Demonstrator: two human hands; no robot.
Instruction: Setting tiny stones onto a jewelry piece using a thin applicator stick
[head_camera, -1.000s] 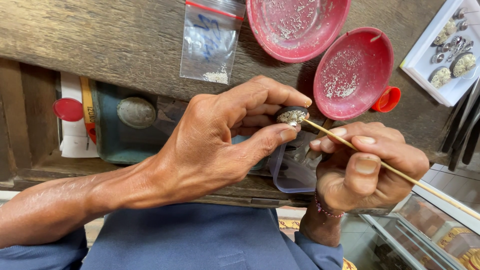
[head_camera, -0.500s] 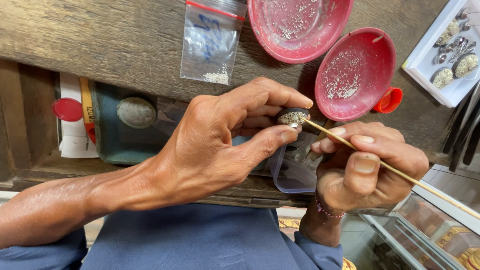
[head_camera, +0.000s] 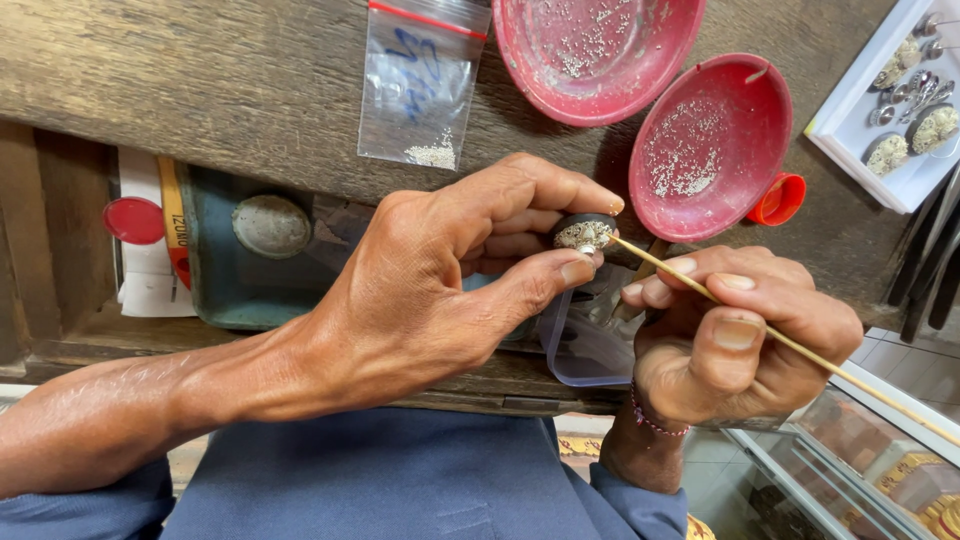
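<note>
My left hand (head_camera: 440, 280) pinches a small round dark piece (head_camera: 584, 234) between thumb and fingers; its top is covered in tiny pale stones. My right hand (head_camera: 735, 335) grips a thin wooden stick (head_camera: 800, 345) like a pen. The stick's tip touches the stone-covered face of the piece. Both hands hover over the edge of a worn wooden bench (head_camera: 200, 80). Two shallow red dishes (head_camera: 712, 145) (head_camera: 596, 50) sprinkled with tiny stones sit just beyond the hands.
A clear zip bag (head_camera: 425, 85) with a little pale grit lies on the bench. At the right, a white tray (head_camera: 905, 110) holds several similar pieces. A small red cap (head_camera: 778, 198) sits beside the dish. An open drawer (head_camera: 240, 260) holds a teal tin and a red lid.
</note>
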